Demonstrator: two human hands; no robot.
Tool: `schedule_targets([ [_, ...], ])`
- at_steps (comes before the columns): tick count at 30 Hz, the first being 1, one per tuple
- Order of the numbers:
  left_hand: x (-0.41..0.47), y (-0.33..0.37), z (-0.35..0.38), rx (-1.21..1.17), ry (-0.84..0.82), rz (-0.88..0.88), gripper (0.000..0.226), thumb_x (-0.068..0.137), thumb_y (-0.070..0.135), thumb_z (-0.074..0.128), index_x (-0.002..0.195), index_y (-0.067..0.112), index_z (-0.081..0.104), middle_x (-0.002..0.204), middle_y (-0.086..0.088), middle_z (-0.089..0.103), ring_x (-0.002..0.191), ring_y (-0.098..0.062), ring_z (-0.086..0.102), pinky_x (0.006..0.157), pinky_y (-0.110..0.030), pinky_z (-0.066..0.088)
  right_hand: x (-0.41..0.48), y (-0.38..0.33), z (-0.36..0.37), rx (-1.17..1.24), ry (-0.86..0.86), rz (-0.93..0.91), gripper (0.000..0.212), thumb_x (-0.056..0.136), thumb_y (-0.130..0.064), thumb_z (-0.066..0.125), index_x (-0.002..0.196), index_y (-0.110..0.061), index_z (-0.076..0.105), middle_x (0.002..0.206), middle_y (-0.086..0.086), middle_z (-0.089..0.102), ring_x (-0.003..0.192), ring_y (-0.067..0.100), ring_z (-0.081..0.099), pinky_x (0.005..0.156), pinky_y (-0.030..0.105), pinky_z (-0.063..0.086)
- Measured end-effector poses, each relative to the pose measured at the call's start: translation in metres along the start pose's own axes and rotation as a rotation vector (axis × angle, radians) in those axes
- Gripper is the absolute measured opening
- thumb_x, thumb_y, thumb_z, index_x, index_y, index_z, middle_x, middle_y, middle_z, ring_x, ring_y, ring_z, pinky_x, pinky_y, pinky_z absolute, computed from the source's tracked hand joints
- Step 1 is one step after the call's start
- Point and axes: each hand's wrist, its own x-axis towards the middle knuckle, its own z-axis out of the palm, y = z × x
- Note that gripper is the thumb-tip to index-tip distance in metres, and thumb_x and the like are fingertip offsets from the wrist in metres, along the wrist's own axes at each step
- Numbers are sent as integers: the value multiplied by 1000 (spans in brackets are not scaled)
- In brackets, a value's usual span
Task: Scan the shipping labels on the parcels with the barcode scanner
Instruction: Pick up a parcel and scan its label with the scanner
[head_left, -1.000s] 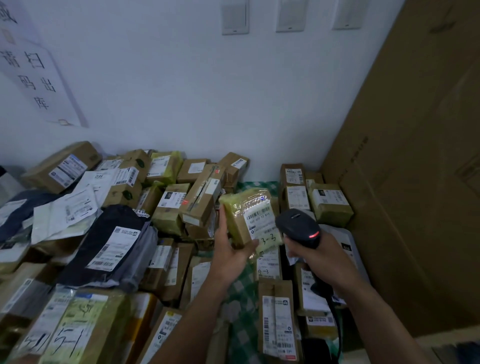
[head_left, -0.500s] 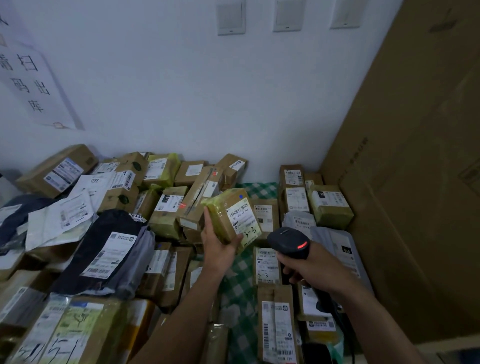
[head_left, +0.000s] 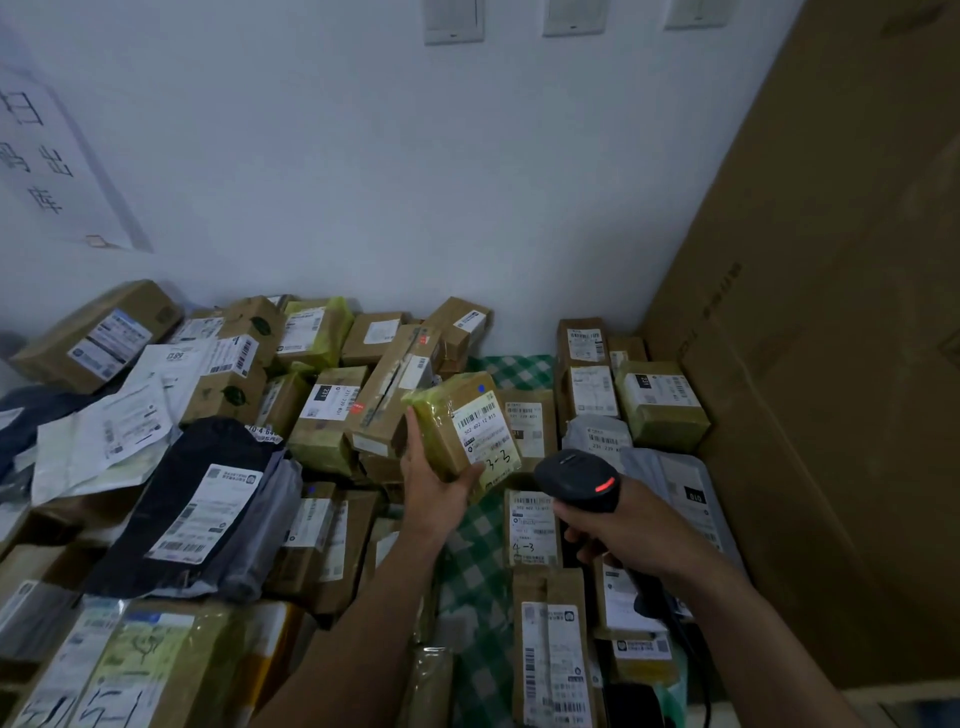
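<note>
The step in hand looks like scanning a single parcel: the left hand (head_left: 431, 486) grasps a small brown parcel (head_left: 447, 421) wrapped in yellowish tape, held above the heap and tilted. Its white shipping label (head_left: 485, 434), hand-marked 3-3, faces the black barcode scanner (head_left: 574, 475) gripped in the right hand (head_left: 623, 525), just beside it, red light lit. Next, I judge, the scanner needs aiming squarely at the barcode

Green-checked cloth (head_left: 475, 569), brown cardboard parcels (head_left: 550, 587) w/ labels packed both sides, flat pkg marked 4-3 (head_left: 532, 527) beside bare strip
</note>
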Motion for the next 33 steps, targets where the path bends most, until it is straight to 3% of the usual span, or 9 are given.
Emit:
schedule_targets([
  [5,-10,-4,12,-108,-168,-175,108,84,7,82,159,49,17,147,8,55,132,-19,55,103,-46,53,5,13,-12,20,68,35,16,96,-33,72,111,-31,69,95,-4,78,74,16,76,64,29,52],
  [9,-12,-27,25,-131,-237,-423,93,76,18,88,150,45,39,125,6,71,114,-22,69,102,-53,54,11,31,-21,45,122,95,20,93,-34,75,111,-27,70,93,4,78,77,21,77,64,34,52],
  [12,-8,-36,35,-170,-351,-492,75,87,5,78,146,38,47,108,9,74,109,-24,71,101,-51,56,15,39,-23,51,133,124,18,92,-34,76,109,-30,71,95,4,79,78,21,77,63,31,52],
  [20,-4,-36,67,-256,-454,-533,60,98,-4,52,140,38,42,129,-9,66,99,-22,68,62,-26,59,24,41,-19,48,133,143,18,94,-32,75,109,-35,67,100,0,77,74,19,76,65,33,53],
  [24,-3,-47,78,-229,-536,-445,75,97,-6,51,159,30,29,139,-6,64,123,-26,64,88,-35,61,26,39,-15,28,130,131,17,94,-33,74,107,-37,65,98,-2,77,76,18,77,67,33,54],
  [26,-2,-48,80,-218,-535,-435,75,97,-7,51,159,28,28,141,-6,62,124,-25,63,84,-31,61,27,36,-11,16,118,124,18,94,-35,74,109,-40,64,99,-2,77,74,15,76,68,32,54],
  [28,-2,-49,80,-215,-512,-442,73,98,-1,56,159,29,30,138,-5,64,117,-22,66,80,-29,61,27,34,-6,6,99,120,21,95,-36,73,114,-36,65,100,-2,77,73,14,76,68,33,54],
  [31,-14,-39,66,-128,-423,-420,65,96,42,68,154,33,41,136,1,66,112,-17,68,88,-34,59,26,32,4,-12,65,114,29,95,-35,73,122,-33,63,103,-2,76,74,17,76,66,31,55],
  [33,-29,-35,48,-42,-290,-375,55,96,51,64,145,30,51,141,8,59,115,-12,61,83,-21,52,23,30,12,-12,37,89,30,95,-32,73,122,-36,61,106,-4,75,74,16,75,60,25,53],
])
